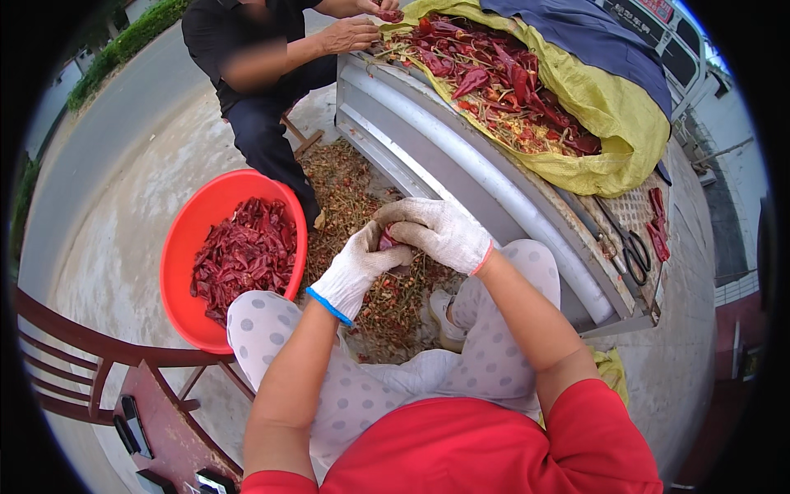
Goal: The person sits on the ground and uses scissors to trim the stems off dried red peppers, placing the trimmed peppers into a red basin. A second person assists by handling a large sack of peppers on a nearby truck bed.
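Observation:
Both my hands, in white knitted gloves, meet in front of my knees around a dried red chili pepper [388, 240]. My left hand [360, 267], its glove cuffed in blue, closes on the pepper from the left. From the right, my right hand [436, 233] curls its fingers over the same pepper; its glove fingers are soiled grey. Only a small dark red part of the pepper shows between the gloves. Beneath the hands, a heap of stems, seeds and scraps [337, 177] covers the ground.
A red basin [183, 272] of dried chilies [247, 255] stands at my left knee. On the metal truck bed [485, 206] lie a yellow sack [634, 140] spilling chilies, scissors [632, 253] and loose chilies [657, 224]. A person in black [247, 49] sits opposite, handling chilies. A wooden chair [90, 362] stands left.

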The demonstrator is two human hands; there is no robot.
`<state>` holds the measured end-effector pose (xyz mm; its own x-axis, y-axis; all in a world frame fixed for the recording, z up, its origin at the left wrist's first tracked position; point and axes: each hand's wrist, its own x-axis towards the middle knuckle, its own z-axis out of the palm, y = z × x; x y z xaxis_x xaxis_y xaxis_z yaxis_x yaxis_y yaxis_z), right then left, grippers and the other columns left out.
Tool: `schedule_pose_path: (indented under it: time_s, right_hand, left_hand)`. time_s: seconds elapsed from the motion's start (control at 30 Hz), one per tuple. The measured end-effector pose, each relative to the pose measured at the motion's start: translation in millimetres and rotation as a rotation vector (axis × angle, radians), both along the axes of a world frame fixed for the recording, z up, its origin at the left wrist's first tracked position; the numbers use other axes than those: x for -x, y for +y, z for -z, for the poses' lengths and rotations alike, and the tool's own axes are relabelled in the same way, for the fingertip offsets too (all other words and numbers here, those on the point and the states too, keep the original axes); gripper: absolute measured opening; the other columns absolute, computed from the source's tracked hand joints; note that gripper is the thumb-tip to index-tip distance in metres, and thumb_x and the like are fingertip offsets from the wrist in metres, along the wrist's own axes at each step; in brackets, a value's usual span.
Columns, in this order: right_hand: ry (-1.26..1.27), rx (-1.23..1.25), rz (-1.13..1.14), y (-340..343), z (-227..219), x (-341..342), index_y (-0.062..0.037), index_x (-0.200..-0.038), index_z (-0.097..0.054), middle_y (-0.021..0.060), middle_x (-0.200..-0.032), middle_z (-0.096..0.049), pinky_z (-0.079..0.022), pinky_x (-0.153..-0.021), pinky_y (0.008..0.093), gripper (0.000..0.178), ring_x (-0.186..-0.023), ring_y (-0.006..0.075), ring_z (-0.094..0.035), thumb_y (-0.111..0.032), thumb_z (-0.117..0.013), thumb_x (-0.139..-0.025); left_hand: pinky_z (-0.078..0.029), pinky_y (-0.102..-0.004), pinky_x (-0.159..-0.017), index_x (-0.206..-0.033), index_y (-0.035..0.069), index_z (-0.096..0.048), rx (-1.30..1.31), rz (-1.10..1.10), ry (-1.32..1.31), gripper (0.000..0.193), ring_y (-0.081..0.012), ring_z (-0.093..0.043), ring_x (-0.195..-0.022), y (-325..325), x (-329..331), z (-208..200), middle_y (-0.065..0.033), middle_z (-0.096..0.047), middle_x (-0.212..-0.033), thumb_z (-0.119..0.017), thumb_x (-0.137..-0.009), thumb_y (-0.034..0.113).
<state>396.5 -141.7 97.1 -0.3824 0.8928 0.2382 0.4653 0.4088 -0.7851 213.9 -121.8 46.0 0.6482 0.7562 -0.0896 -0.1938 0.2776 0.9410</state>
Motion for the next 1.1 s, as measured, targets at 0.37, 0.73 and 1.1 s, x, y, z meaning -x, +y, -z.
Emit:
schedule_pose_path:
  time_s: [0.37,0.73,1.1]
  right_hand:
    - [-0.208,-0.41,0.273,-6.0,23.8,10.1,-0.0081,-0.095,-0.071,0.007,-0.095,-0.068,-0.055,-0.071,0.0343,0.02,-0.088,0.0264,-0.066,-0.019,-0.064,-0.08]
    - [1.023,0.908,0.456,-1.8,39.5,27.0,-0.0097,-0.086,-0.062,-0.0016,-0.065,-0.056,-0.032,-0.039,0.0218,0.018,-0.045,0.0065,-0.044,-0.024,-0.059,-0.096]
    - [1.498,1.434,0.59,19.1,61.2,22.3,-0.0109,-0.087,-0.059,-0.0004,-0.063,-0.055,-0.039,-0.036,0.0258,0.019,-0.043,0.0083,-0.042,-0.026,-0.059,-0.099]
  left_hand:
    - [-0.046,-0.0236,-0.073,-0.11,0.001,-0.061,0.053,-0.064,0.054,0.025,-0.007,-0.054,-0.079,-6.3,-6.0,-0.7,0.0014,-0.061,-0.09,-0.066,-0.086,0.005]
    - [-0.047,-0.0239,-0.066,-0.107,-0.001,-0.064,-0.01,-0.06,0.111,0.023,-0.0072,-0.056,-0.073,-9.3,5.5,3.8,-0.0008,-0.064,-0.087,-0.064,-0.085,0.006]
    - [-0.049,-0.0269,-0.067,-0.103,0.0,-0.067,-0.597,-0.036,0.308,0.018,-0.0098,-0.059,-0.073,5.7,15.8,12.1,-0.0006,-0.064,-0.081,-0.063,-0.086,0.003]
